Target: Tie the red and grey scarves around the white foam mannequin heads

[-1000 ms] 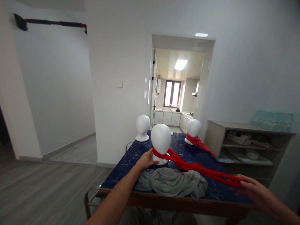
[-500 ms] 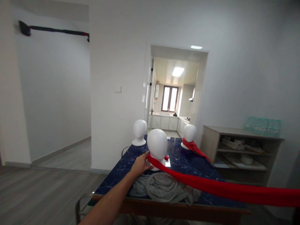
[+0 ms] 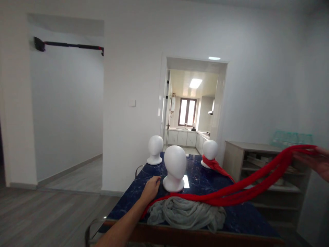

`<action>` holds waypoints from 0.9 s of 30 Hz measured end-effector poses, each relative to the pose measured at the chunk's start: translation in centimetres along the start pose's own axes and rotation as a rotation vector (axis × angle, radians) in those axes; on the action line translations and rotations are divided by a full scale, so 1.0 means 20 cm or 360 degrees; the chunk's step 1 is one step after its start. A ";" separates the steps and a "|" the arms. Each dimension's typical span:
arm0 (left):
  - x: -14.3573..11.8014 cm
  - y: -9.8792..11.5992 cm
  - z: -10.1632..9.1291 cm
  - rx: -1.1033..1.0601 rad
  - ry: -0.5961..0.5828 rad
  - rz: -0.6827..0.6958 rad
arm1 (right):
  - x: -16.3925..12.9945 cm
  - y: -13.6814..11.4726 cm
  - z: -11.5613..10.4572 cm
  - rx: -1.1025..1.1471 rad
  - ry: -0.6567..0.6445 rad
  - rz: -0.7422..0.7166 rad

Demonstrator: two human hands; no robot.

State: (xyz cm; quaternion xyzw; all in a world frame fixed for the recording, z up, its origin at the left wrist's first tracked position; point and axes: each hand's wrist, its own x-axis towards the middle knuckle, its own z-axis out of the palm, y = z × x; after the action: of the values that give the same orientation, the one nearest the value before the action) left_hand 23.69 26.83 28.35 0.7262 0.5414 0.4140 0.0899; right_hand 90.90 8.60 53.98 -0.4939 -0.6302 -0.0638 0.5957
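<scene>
My right hand (image 3: pixel 318 164) is raised at the far right edge and holds one end of a long red scarf (image 3: pixel 246 185). The scarf sags down across the dark blue marble-look table (image 3: pixel 205 173) and trails to my left hand (image 3: pixel 151 188). That hand rests on the table just left of the nearest white mannequin head (image 3: pixel 175 167), which wears nothing. Whether the left hand grips the scarf's other end is hidden. A crumpled grey cloth (image 3: pixel 186 213) lies at the table's near edge, under the scarf.
Two more white mannequin heads stand at the table's far end: a bare mannequin head (image 3: pixel 155 149) on the left, and a mannequin head with a red scarf (image 3: pixel 210 153) on the right. A wooden shelf unit (image 3: pixel 259 161) stands to the right. A kitchen doorway (image 3: pixel 191 103) opens behind.
The red scarf has come off the nearest head's neck. My right hand has swung it up and to the right. My left hand has dropped from the head's neck to the table.
</scene>
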 end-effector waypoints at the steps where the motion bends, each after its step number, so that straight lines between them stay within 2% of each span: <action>1: 0.01 -0.01 0.00 -0.0118 -0.0016 -0.0060 | 0.09 -0.03 0.07 0.0394 -0.0114 0.0283; 3: 0.01 -0.03 -0.01 -0.0334 -0.0039 -0.0153 | 0.17 -0.13 0.26 0.0806 -0.0266 0.0627; 5: 0.01 -0.05 -0.01 -0.0492 -0.0032 -0.0202 | 0.12 -0.28 0.52 0.0988 -0.0419 0.0730; 7: 0.01 -0.07 -0.01 -0.0602 -0.0023 -0.0225 | -0.02 -0.44 0.81 0.1067 -0.0627 0.0806; 11: 0.01 -0.09 0.00 -0.0680 -0.0076 -0.0216 | -0.41 -0.71 1.39 0.1091 -0.0903 0.1016; 13: 0.01 -0.10 0.00 -0.0650 -0.0111 -0.0176 | -0.59 -0.80 1.61 0.1129 -0.1048 0.1017; 15: 0.01 -0.10 0.00 -0.0612 -0.0129 -0.0135 | -0.73 -0.86 1.76 0.1108 -0.1313 0.0865; 17: 0.00 -0.09 -0.01 -0.0582 -0.0139 -0.0114 | -0.81 -0.86 1.83 0.0875 -0.1418 0.0532; 20: -0.01 -0.08 -0.02 -0.0565 -0.0147 -0.0088 | -0.79 -0.72 1.78 0.0283 -0.1233 0.0079; 22: -0.02 -0.07 -0.02 -0.0543 -0.0151 -0.0054 | -0.74 -0.50 1.68 -0.0134 -0.1074 0.0033; 25: -0.02 -0.06 -0.01 -0.0505 -0.0155 -0.0036 | -0.71 -0.04 1.50 -0.0756 -0.0840 0.0195; 27: 0.00 -0.04 0.01 -0.0519 -0.0174 -0.0064 | -0.74 0.27 1.40 -0.0953 -0.0729 0.0192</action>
State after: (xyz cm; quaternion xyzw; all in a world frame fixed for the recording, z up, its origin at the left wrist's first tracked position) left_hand 23.27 27.34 27.69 0.7125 0.4759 0.4542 0.2442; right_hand 72.51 22.00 31.22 -0.6837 -0.6703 -0.0979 0.2713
